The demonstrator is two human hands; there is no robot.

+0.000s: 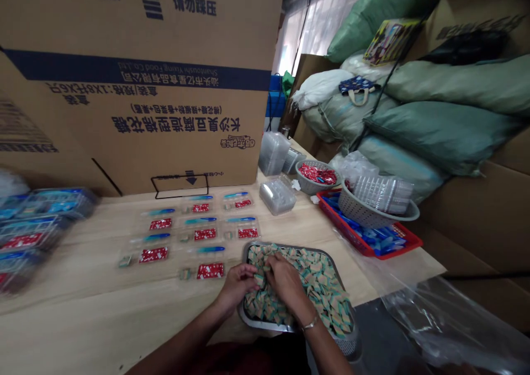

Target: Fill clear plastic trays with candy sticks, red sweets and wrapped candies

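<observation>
**Both hands down in the tray**

Left of the tray [290,247], clear packs [199,231] lie in rows. In the tray, your left hand [236,286] and right hand [285,282] sit curled and close together among teal-and-tan packets [318,292]; your fingertips are buried, so you cannot tell any pinch. Right of it sits a red crate [356,246].
</observation>
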